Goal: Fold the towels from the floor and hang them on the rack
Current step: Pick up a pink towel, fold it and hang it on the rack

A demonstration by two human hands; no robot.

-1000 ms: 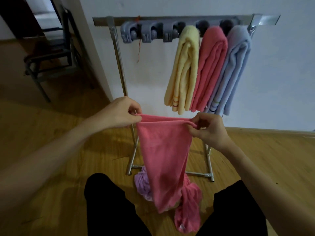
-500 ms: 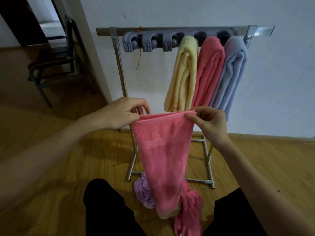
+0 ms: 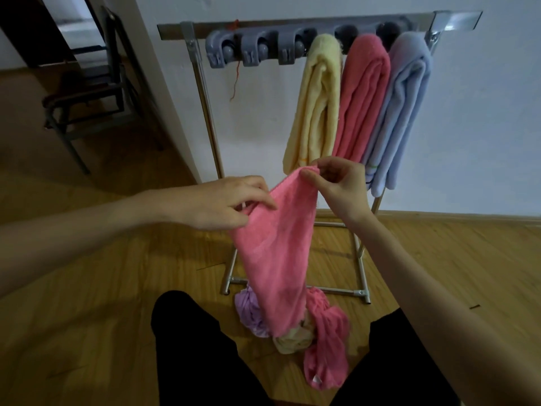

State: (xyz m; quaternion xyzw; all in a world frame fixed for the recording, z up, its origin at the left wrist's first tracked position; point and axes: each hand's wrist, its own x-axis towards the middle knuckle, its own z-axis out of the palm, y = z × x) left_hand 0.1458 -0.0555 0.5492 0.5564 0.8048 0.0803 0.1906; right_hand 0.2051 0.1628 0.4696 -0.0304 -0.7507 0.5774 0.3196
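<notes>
**No readable text in view**

No words, brand names, numbers or signs can be read anywhere in the head view. The small white tag (image 3: 315,378) at the lower end of the crumpled pink towel (image 3: 326,341) on the floor is too small and blurred to show any print. The thin coloured stripes (image 3: 371,165) near the bottom hem of the blue towel (image 3: 405,106) hanging on the rack (image 3: 322,20) are plain bands, not lettering. The grey hooks (image 3: 254,51) on the rack's top bar carry no legible marking.
</notes>
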